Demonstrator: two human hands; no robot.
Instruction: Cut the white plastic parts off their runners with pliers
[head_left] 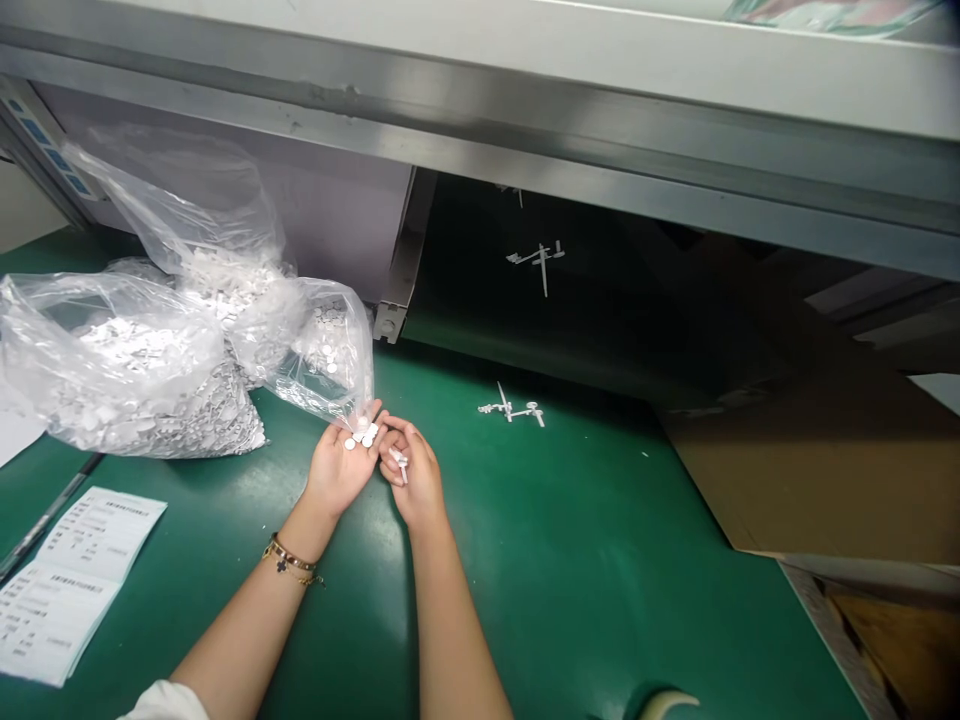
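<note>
Head view: the left hand lies palm up and loosely cupped, its fingers uncurled, with several flat, smooth white discs resting on it. Just to its right, the right hand has its fingers curled in, gripping a small white stemmed piece that looks like moulded plastic. Right beyond the left fingertips is a thin, crinkled, clear bag of round white pieces; whether they touch, I cannot tell. Farther left of that hand bulges a larger clear bag, packed with tiny, rough-looking pale parts, with a third, upright bag behind it. Printed paper slips lie to the left of the left forearm. Ahead and to the right of the right hand, spindly, branching white parts lie on the smooth green tabletop, before a glossy dark panel.
</note>
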